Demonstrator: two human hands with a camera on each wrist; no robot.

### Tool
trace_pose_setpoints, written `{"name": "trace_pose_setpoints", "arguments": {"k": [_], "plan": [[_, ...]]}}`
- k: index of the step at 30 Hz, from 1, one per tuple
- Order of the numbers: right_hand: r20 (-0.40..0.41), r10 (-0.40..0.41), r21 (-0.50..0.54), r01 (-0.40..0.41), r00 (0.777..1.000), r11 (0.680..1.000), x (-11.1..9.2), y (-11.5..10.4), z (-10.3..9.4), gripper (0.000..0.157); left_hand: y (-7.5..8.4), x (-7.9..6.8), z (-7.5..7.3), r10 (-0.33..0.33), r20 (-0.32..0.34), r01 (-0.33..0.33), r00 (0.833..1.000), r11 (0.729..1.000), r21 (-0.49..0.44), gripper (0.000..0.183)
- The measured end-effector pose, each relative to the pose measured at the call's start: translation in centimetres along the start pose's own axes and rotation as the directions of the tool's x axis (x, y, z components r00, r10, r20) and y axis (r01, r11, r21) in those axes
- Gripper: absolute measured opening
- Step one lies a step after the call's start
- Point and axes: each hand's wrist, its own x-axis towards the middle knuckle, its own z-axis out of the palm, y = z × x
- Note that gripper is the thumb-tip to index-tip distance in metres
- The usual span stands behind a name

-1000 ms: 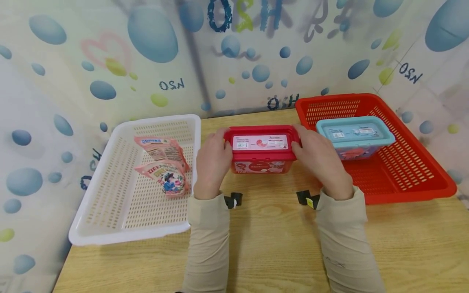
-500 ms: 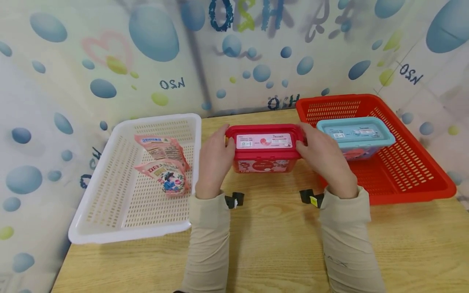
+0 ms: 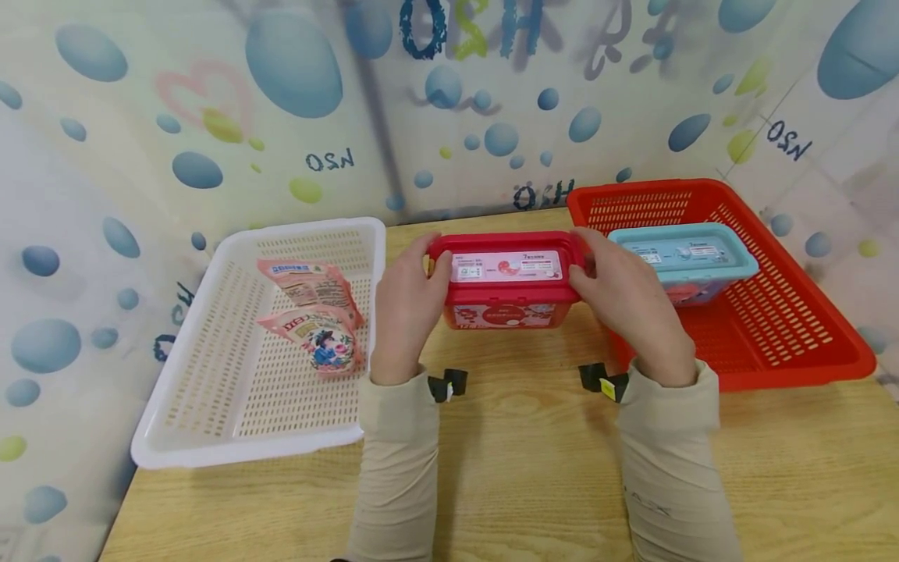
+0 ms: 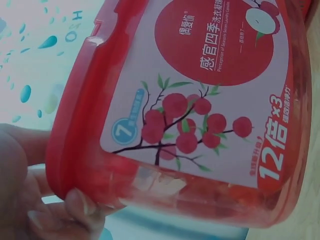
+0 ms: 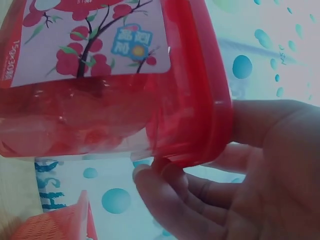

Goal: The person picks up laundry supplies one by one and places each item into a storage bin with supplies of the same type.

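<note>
A red-lidded tub of laundry capsules (image 3: 509, 314) is held between both hands at the middle of the head view. The left hand (image 3: 410, 308) grips its left end by the lid's rim, thumb on top of the edge. At the opposite end, the right hand (image 3: 628, 300) holds the lid's rim the same way. In the left wrist view the tub's printed label (image 4: 220, 45) faces the camera, and fingertips (image 4: 80, 202) curl under the lid's rim. The right wrist view shows fingers (image 5: 160, 192) hooked beneath the rim, with red capsules (image 5: 75, 115) visible through the clear wall.
To the right, a red basket (image 3: 758, 343) holds a similar tub with a light-blue lid (image 3: 684, 250). A white basket (image 3: 246, 445) on the left contains two pink pouches (image 3: 326, 339). Both baskets stand on a wooden table (image 3: 520, 468) before a patterned wall (image 3: 463, 133).
The red-lidded tub has shifted slightly right and up in the head view, with both hands still holding it. The right hand has moved a little right. Baskets and pouches stay put.
</note>
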Motion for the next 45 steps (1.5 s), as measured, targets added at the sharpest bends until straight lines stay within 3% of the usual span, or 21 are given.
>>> {"name": "trace_pose_setpoints", "arguments": {"k": [6,18,37,45], "plan": [[-0.011,-0.003,-0.003,0.003,1.0,1.0,-0.3,0.0,-0.4,0.062,0.1,-0.2,-0.1,0.064,-0.028,-0.064,0.998,0.998,0.007,0.041],[-0.061,-0.019,0.013,0.02,0.998,1.0,-0.7,0.1,-1.0,0.061,0.7,-0.8,-0.6,0.105,-0.036,-0.105,0.994,0.994,0.001,0.042],[-0.036,-0.032,0.048,0.034,0.999,0.998,-1.5,1.0,-2.7,0.069,1.6,-1.5,-1.1,0.122,-0.001,-0.121,0.992,0.979,-0.164,0.042],[-0.072,-0.016,0.071,0.021,0.997,0.997,-1.8,1.3,-3.1,0.067,2.2,-1.8,-1.0,0.135,0.007,-0.132,0.991,0.979,-0.157,0.041]]}}
